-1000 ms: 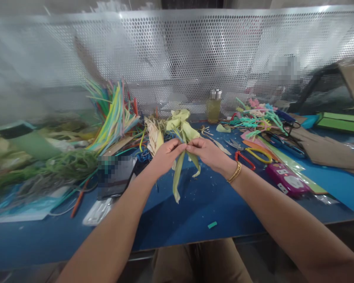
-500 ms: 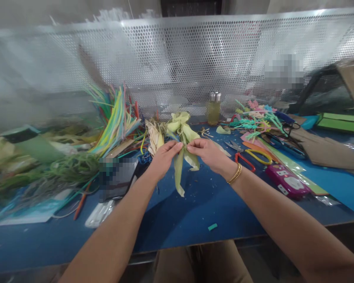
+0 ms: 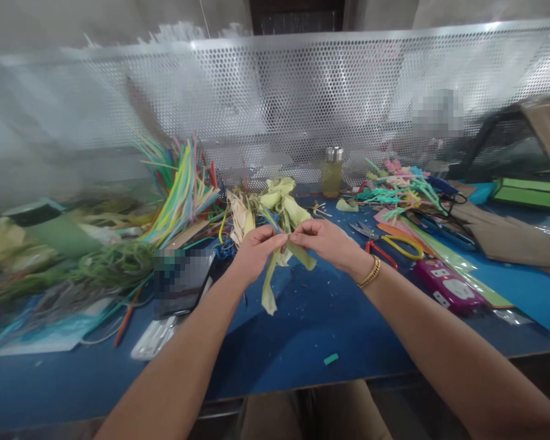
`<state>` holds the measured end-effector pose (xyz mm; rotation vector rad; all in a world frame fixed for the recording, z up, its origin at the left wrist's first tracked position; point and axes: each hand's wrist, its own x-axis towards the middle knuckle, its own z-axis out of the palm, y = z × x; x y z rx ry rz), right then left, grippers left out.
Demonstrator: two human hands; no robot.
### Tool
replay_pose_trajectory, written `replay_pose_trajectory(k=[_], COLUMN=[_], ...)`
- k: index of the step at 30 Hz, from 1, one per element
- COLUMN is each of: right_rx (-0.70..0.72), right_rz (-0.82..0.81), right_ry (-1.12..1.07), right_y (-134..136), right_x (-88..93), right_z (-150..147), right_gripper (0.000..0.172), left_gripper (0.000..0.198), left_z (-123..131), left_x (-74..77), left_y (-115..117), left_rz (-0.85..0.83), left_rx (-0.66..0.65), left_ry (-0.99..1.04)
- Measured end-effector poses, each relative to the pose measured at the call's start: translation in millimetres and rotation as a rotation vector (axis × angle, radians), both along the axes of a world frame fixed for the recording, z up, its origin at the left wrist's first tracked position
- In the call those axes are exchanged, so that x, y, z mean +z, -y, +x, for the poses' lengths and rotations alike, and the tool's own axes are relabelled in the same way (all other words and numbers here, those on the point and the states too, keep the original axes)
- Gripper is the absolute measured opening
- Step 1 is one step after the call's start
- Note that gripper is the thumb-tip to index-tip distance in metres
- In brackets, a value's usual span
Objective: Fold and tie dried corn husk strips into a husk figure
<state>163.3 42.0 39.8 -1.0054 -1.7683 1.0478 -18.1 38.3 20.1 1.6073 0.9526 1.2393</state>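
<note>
My left hand (image 3: 260, 249) and my right hand (image 3: 319, 239) meet above the middle of the blue table, thumbs and fingertips pinched. Between them they grip the narrow middle of a bunch of pale green corn husk (image 3: 269, 287). Its wide, crumpled pieces fan out above my fingers, and strips hang below them, one reaching lower left. A thin blue strand shows beside my left fingertips; the pinched spot itself is covered by my fingers. Just behind my left hand lies some dry, cream-coloured husk (image 3: 241, 215).
Scissors (image 3: 387, 244) with red and yellow handles lie right of my hands, near a purple glue-gun-like object (image 3: 448, 287). Colourful pipe cleaners (image 3: 178, 189) stand at left, beside a phone (image 3: 186, 284). A glass jar (image 3: 332, 172) stands behind, before a perforated metal panel (image 3: 302, 79).
My hands have come closer together on the corn husk, fingertips now touching. The hanging strips have shifted: one swings left, another to the right. The view has tilted slightly upward.
</note>
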Motion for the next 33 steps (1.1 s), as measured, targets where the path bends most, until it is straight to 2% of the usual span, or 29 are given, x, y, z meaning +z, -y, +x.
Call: replay_pose_trajectory(k=[3, 6, 8, 13, 15, 19, 23, 25, 29, 33], right_rx=[0.045, 0.160, 0.216, 0.198, 0.241, 0.347, 0.302, 0.309, 0.342, 0.230], right_rz=[0.127, 0.185, 0.192, 0.245, 0.177, -0.085, -0.054, -0.014, 0.050, 0.227], right_ry=[-0.028, 0.006, 0.073, 0.193, 0.139, -0.044, 0.137, 0.201, 0.182, 0.268], right_y=[-6, -8, -9, -12, -12, -11, -12, -13, -14, -9], right_x=[-0.7, 1.8, 4.6, 6.8, 5.7, 4.3, 5.2, 5.7, 6.2, 7.0], right_z=[6, 13, 18, 25, 25, 22, 24, 27, 29, 25], right_gripper=[0.017, 0.021, 0.021, 0.014, 0.015, 0.028, 0.033, 0.028, 0.021, 0.010], left_gripper=[0.024, 0.024, 0.025, 0.029, 0.028, 0.025, 0.026, 0.026, 0.024, 0.026], left_z=[-2, -4, -7, -9, -9, -10, -12, -12, -12, -10], left_x=[1.9, 4.8, 6.9, 9.8, 9.8, 9.6, 9.8, 10.6, 12.9, 11.7], left_y=[2, 3, 2, -1, -1, -1, -2, -2, 1, 2], left_rz=[-0.079, -0.058, -0.029, -0.031, -0.040, -0.067, -0.075, -0.074, -0.075, -0.105], left_rx=[-0.120, -0.158, -0.118, -0.044, -0.051, -0.073, -0.097, -0.108, -0.120, -0.147], left_ry=[0.162, 0.177, 0.095, -0.185, -0.205, -0.217, -0.248, -0.258, -0.287, -0.320])
